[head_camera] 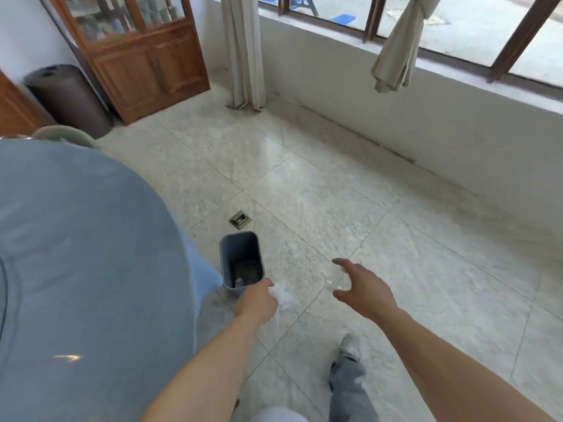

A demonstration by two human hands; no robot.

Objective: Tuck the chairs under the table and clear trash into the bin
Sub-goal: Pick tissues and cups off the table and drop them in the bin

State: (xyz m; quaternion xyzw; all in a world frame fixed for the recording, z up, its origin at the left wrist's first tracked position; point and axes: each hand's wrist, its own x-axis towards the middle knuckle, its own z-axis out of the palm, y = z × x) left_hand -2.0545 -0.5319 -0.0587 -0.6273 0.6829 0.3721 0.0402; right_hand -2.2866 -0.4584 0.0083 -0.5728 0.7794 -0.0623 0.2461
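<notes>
Grey bin [242,261] upright on floor beside table, crumpled white tissue [281,295] near its rim

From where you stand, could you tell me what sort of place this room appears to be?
Probably a dining or tea room: a round table under a blue cloth, a wooden glass-fronted cabinet, a tiled floor, and tied curtains along a long window. A small grey bin stands beside the table.

A pale tiled floor [350,184] carries a grey bin [227,260] beside a blue-clothed table [76,239].
</notes>
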